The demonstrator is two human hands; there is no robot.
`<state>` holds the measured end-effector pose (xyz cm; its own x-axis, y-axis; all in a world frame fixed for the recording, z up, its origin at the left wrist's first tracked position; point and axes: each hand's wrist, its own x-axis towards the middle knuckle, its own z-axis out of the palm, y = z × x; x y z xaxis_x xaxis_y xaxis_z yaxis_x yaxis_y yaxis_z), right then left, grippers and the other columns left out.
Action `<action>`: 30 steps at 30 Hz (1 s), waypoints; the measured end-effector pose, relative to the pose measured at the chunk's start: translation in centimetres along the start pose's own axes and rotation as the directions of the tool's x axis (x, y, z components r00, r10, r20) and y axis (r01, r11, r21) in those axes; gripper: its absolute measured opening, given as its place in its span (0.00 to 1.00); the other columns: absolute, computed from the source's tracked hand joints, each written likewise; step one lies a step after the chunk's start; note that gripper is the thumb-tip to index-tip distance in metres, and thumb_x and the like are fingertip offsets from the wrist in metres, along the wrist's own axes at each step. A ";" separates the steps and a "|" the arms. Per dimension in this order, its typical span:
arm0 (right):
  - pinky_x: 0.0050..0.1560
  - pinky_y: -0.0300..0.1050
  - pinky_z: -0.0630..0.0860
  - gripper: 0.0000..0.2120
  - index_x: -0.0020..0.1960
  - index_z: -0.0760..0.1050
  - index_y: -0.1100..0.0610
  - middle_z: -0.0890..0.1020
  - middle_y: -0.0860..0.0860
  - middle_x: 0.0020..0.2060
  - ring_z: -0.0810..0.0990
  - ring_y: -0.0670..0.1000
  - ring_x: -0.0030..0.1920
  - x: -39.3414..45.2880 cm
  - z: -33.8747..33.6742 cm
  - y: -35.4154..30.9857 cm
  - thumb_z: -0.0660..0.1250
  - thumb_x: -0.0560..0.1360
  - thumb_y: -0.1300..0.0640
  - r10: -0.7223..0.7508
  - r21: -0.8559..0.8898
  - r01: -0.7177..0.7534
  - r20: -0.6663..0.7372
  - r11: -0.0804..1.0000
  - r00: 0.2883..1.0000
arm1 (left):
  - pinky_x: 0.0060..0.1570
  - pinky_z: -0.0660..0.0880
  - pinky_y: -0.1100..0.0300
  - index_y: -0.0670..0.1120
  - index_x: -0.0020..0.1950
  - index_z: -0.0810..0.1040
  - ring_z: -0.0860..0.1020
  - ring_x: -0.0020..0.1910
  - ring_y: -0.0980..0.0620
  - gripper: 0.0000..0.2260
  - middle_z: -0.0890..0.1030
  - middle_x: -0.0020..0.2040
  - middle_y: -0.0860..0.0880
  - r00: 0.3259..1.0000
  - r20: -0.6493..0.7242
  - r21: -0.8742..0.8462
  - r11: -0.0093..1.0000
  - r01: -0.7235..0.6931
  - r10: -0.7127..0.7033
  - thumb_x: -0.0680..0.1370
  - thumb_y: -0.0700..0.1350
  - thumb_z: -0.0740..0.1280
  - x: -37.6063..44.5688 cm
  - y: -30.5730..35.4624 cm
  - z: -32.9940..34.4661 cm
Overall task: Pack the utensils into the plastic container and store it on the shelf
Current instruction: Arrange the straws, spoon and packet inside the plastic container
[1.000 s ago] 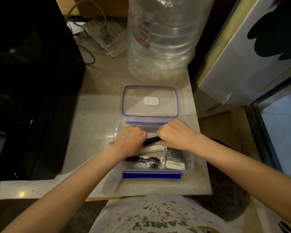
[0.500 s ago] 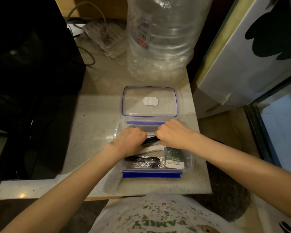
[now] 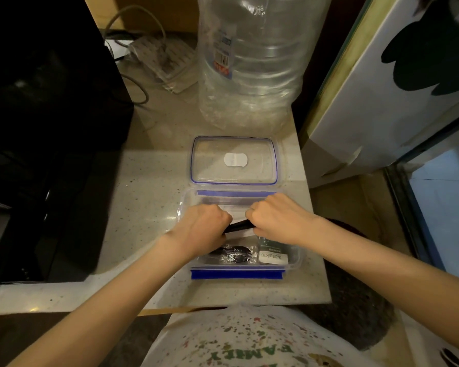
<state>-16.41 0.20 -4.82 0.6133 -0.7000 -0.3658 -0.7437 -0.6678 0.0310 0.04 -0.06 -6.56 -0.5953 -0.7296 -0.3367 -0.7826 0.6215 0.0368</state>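
Here your left hand (image 3: 200, 229) and right hand (image 3: 277, 219) both curl tight around one black utensil (image 3: 239, 225), each grip pinching an end, likely to settle it flat inside the plastic container (image 3: 293, 262) beneath. Just beyond your grip, the lid (image 3: 233, 160) lies on the desk (image 3: 149, 197), handy for closing.

Dim rm: speckled stone counter (image 3: 149, 186), dark floor (image 3: 355, 321), big clear water jug (image 3: 252, 62).
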 end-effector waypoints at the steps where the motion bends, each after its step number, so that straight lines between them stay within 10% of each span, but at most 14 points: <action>1: 0.33 0.47 0.64 0.06 0.44 0.76 0.62 0.81 0.56 0.38 0.71 0.54 0.33 -0.2 0.3 -0.2 0.61 0.75 0.63 -0.007 0.012 0.007 -0.016 1.000 1.000 | 0.41 0.71 0.55 0.43 0.52 0.77 0.79 0.48 0.43 0.10 0.82 0.49 0.43 1.000 0.007 -0.014 1.000 0.007 -0.007 0.77 0.45 0.61 -0.1 0.1 0.2; 13: 0.28 0.43 0.62 0.07 0.44 0.77 0.60 0.81 0.55 0.38 0.71 0.52 0.34 -0.5 0.6 -0.9 0.60 0.75 0.64 -0.017 0.029 0.016 0.038 0.999 0.999 | 0.41 0.74 0.55 0.44 0.51 0.79 0.75 0.41 0.49 0.08 0.83 0.46 0.44 0.994 0.103 -0.291 0.957 0.000 0.032 0.76 0.46 0.63 -0.6 0.3 1.3; 19: 0.37 0.41 0.75 0.12 0.56 0.79 0.56 0.79 0.46 0.32 0.76 0.45 0.33 0.3 -1.2 1.2 0.63 0.75 0.55 0.093 0.414 -0.090 0.013 0.906 0.996 | 0.43 0.75 0.53 0.43 0.52 0.81 0.79 0.46 0.44 0.09 0.82 0.46 0.42 0.992 0.116 -0.274 0.961 -0.020 0.054 0.77 0.43 0.64 -0.5 0.4 1.4; 22: 0.48 0.51 0.78 0.11 0.52 0.80 0.59 0.84 0.54 0.46 0.81 0.53 0.46 1.7 -0.7 1.3 0.63 0.76 0.56 0.132 0.302 -0.103 -0.075 0.948 0.988 | 0.43 0.75 0.54 0.42 0.52 0.81 0.79 0.46 0.43 0.09 0.82 0.46 0.42 0.993 0.107 -0.269 0.963 -0.024 0.055 0.77 0.43 0.63 -0.5 0.4 1.5; 30: 0.35 0.46 0.66 0.05 0.47 0.77 0.60 0.81 0.57 0.45 0.80 0.57 0.43 3.2 0.2 -0.7 0.65 0.73 0.60 -0.009 0.049 0.006 0.055 0.999 0.998 | 0.43 0.75 0.51 0.40 0.49 0.80 0.79 0.45 0.42 0.08 0.82 0.46 0.40 0.990 0.126 -0.222 0.974 -0.034 0.063 0.76 0.41 0.63 -0.7 0.8 1.8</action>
<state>-14.00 -1.52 -6.14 0.6043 -0.6792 -0.4166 -0.7520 -0.6589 -0.0165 0.17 1.46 -7.94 -0.6156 -0.6475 -0.4493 -0.7831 0.5667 0.2562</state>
